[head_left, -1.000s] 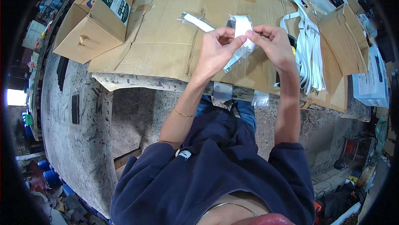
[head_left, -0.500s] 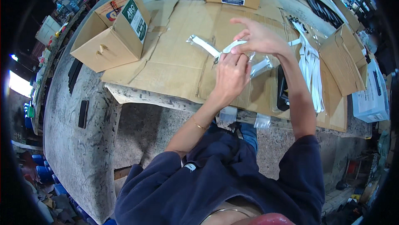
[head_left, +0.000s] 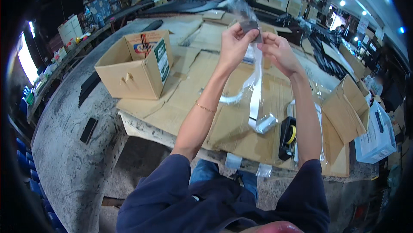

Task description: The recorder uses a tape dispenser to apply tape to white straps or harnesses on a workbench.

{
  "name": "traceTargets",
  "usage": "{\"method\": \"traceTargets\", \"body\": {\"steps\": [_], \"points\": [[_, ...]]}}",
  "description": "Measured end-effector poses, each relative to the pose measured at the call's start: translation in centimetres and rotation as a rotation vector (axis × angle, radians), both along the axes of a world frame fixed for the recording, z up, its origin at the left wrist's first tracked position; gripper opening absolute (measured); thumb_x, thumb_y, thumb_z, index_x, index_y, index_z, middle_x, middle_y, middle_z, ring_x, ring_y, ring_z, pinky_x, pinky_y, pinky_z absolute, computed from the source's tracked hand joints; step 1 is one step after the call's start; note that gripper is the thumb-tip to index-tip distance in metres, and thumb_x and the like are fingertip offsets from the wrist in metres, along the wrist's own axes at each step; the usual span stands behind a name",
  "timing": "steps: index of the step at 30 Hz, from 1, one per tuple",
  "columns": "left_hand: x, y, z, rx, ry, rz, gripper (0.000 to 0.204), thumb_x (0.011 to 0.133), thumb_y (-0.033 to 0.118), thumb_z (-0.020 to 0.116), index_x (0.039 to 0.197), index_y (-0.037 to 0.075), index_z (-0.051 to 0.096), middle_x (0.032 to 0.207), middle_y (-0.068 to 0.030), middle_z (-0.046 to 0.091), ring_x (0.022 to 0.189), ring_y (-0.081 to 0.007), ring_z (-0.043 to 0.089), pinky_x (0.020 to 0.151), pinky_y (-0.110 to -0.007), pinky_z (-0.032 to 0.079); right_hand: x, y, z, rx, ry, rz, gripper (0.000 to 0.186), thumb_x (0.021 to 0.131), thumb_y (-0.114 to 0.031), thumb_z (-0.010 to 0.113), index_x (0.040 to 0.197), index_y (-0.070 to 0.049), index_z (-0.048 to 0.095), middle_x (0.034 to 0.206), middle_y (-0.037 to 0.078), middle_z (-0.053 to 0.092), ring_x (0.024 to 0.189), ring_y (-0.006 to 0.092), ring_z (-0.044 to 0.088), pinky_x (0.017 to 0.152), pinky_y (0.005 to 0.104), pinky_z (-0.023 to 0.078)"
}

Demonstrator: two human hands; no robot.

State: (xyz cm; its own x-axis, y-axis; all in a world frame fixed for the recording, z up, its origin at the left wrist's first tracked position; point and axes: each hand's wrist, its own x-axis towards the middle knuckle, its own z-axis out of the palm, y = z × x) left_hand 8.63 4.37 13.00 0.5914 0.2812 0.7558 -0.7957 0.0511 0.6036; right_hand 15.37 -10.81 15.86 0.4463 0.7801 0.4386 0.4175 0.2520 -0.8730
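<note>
Left hand (head_left: 233,48) and right hand (head_left: 279,54) are pinching the dark tab (head_left: 248,26) toward one o'clock, likely the limp, light strap's (head_left: 256,97) surest hold.

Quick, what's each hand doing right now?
Left hand: closed, pinching a dark flat piece.
Right hand: at its edge; whether gripping can't be told.

Raised left hand (head_left: 234,47) and right hand (head_left: 279,53) toward twelve o'clock, now pinching a dark grey piece (head_left: 247,26); trailed white strap (head_left: 255,101), no longer bunched, down toward six; further uncovered black tape dispenser (head_left: 284,146) at four.
</note>
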Motion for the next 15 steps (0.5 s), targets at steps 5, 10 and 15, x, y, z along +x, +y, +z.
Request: {"method": "traceTargets", "body": {"steps": [5, 10, 15], "points": [[0.1, 0.3, 6.4, 0.199, 0.067, 0.130, 0.016, 0.087, 0.007, 0.063, 0.099, -0.003, 0.062, 0.084, -0.0066, 0.067, 0.076, -0.0103, 0.063, 0.069, -0.024, 0.050, -0.6, 0.0, 10.1, 0.180, -0.297, -0.277, 0.048, 0.085, -0.029, 0.067, 0.122, -0.002, 0.055, 0.116, 0.009, 0.060, 0.106, 0.0151, 0.056, 0.093, 0.0291, 0.043], [0.9, 0.1, 8.6, 0.280, 0.039, 0.074, 0.024, 0.087, 0.012, 0.064, 0.104, -0.003, 0.058, 0.088, -0.0089, 0.066, 0.074, -0.0148, 0.065, 0.069, -0.027, 0.051, 1.4, 1.2, 18.6, 0.067, -0.433, -0.390, 0.031, 0.087, -0.029, 0.065, 0.108, -0.006, 0.066, 0.098, 0.003, 0.066, 0.086, 0.0077, 0.059, 0.079, 0.0236, 0.047], [0.5, 0.7, 8.8, 0.235, 0.114, -0.177, 0.043, 0.086, 0.026, 0.063, 0.118, 0.001, 0.049, 0.099, -0.0143, 0.065, 0.080, -0.0227, 0.067, 0.073, -0.032, 0.052, 1.9, 2.0, 21.0, 0.065, -0.548, -0.474, 0.020, 0.088, -0.026, 0.064, 0.094, -0.009, 0.072, 0.080, -0.003, 0.066, 0.072, 0.0048, 0.057, 0.070, 0.0204, 0.047]]}}
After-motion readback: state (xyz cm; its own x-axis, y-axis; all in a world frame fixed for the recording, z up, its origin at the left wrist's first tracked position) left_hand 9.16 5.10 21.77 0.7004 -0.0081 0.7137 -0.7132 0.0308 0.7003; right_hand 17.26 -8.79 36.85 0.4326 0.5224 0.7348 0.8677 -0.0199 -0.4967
